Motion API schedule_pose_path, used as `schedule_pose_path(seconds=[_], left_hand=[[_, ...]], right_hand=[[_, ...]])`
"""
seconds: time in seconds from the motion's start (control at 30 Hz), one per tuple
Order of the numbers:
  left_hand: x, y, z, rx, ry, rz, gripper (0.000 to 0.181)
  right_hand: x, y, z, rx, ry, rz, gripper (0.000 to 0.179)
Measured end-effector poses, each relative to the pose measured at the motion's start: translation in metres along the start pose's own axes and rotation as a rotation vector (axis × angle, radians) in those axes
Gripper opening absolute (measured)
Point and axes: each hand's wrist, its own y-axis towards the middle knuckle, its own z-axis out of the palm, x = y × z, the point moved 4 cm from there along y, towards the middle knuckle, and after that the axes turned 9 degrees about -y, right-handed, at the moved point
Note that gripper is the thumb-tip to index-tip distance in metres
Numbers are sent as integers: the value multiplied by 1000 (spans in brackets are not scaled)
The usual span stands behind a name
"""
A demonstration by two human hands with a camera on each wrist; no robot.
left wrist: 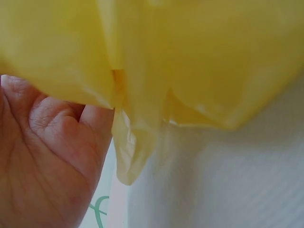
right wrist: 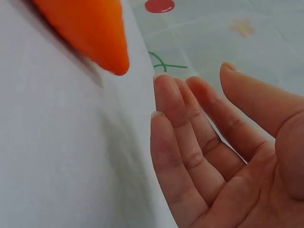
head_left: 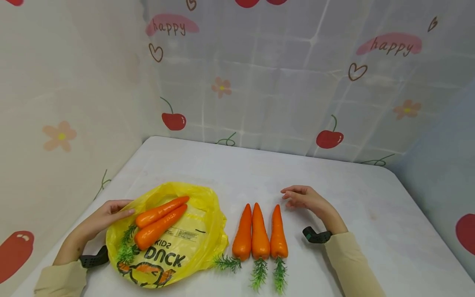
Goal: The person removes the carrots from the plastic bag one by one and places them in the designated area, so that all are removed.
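Note:
A yellow plastic bag with duck lettering lies spread on the left of the table. My left hand holds its left rim, the thumb showing at the edge; the bag hides most of the fingers. Two orange carrots, an upper carrot and a lower carrot, rest in the bag's mouth with green tops toward me. To the right of the bag lie a left carrot, a middle carrot and a right carrot, tips pointing away. My right hand hovers beyond the right carrot's tip, fingers relaxed, holding nothing.
All of this is on a white table with rounded far corners. A patterned curtain with cherries and flowers hangs behind it, and similar cloth covers the left side. Each wrist wears a black band.

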Motion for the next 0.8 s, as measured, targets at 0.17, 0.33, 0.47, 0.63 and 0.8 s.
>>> schedule_pose_path(seconds=[0.17, 0.33, 0.47, 0.63, 0.8], left_hand=[[1, 0, 1, -10, 18, -11, 37], [-1, 1, 1, 3, 16, 8, 37], [-3, 2, 0, 19, -9, 17, 37], [-3, 2, 0, 9, 0, 14, 38], [-2, 0, 1, -7, 11, -17, 39]], right_hand=[[16, 1, -7, 17, 75, -87, 46], [46, 7, -7, 40, 147, -164, 42], [76, 13, 0, 80, 192, -230, 31], [113, 22, 23, 166, 266, -288, 25], [150, 32, 60, 196, 413, -262, 34]])
